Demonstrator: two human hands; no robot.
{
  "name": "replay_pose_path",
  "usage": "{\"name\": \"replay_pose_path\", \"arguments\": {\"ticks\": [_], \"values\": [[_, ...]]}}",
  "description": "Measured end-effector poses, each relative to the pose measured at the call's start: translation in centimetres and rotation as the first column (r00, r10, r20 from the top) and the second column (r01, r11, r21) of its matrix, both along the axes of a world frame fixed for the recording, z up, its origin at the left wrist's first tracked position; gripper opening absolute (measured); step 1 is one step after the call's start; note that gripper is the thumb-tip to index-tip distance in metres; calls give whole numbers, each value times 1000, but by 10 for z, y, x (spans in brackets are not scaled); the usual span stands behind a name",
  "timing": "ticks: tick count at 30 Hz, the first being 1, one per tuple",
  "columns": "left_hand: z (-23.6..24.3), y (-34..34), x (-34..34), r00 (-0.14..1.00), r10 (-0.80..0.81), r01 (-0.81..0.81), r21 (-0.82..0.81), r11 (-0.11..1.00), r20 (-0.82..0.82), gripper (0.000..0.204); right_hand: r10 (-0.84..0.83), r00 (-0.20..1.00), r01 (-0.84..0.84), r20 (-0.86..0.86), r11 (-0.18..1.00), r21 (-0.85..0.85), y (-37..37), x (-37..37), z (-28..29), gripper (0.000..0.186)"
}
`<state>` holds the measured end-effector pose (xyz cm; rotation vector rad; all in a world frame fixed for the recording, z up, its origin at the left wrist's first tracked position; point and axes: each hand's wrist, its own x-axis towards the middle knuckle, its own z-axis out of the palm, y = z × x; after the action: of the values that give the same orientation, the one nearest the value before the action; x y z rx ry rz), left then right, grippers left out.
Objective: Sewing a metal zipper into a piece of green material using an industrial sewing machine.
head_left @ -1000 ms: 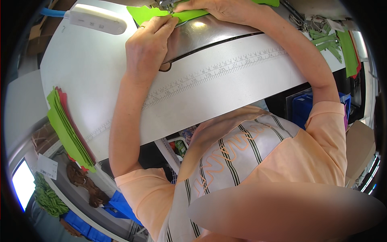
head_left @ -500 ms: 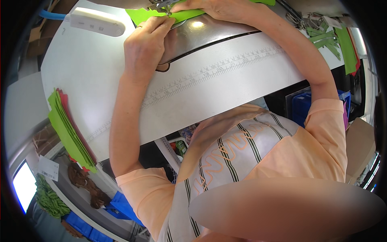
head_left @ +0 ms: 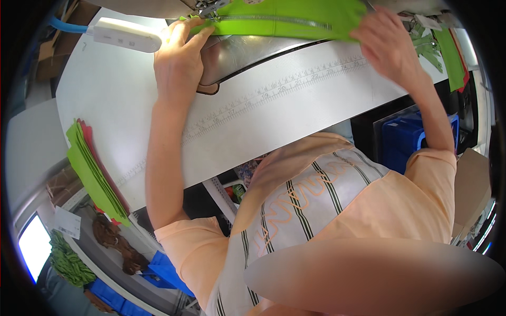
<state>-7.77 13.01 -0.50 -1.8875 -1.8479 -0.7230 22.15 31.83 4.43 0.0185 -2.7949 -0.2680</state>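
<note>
A bright green fabric piece [head_left: 300,11] with a metal-toothed zipper [head_left: 274,20] along it stretches across the top of the view. Its left part lies by the metal presser foot [head_left: 211,9] of a sewing machine. My left hand [head_left: 178,66] rests beside the foot, thumb and forefinger closed on the fabric's left end. At the other end, my right hand [head_left: 387,47], a little smeared by motion, grips the fabric's right edge; its fingertips are partly hidden. Beneath the cloth is the machine's shiny metal bed [head_left: 245,50].
A white table [head_left: 295,89] with a printed ruler scale surrounds the bed. A white lamp [head_left: 126,36] juts in at upper left. Stacked green and red fabric pieces [head_left: 97,171] hang over the left edge; more green pieces [head_left: 450,60] lie at far right. A blue bin [head_left: 398,137] stands below.
My right hand has moved right and toward me, drawing the green fabric out flat so its zipper shows. The left hand has shifted slightly left, staying near the presser foot.
</note>
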Motion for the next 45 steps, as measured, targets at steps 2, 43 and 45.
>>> {"name": "replay_pose_path", "arguments": {"ticks": [2,43,45], "values": [[6,-10,12,990,33,-22,-87,996,134,18,112,992,-118,-53,981,-152,-50,3,8,22],[2,-17,31,963,8,48,-202,978,268,40,93,985,-42,144,946,-321,-31,-131,-50,78],[3,-17,31,958,-14,68,-181,981,288,41,95,981,-31,166,935,-353,-29,-130,-53,82]]}}
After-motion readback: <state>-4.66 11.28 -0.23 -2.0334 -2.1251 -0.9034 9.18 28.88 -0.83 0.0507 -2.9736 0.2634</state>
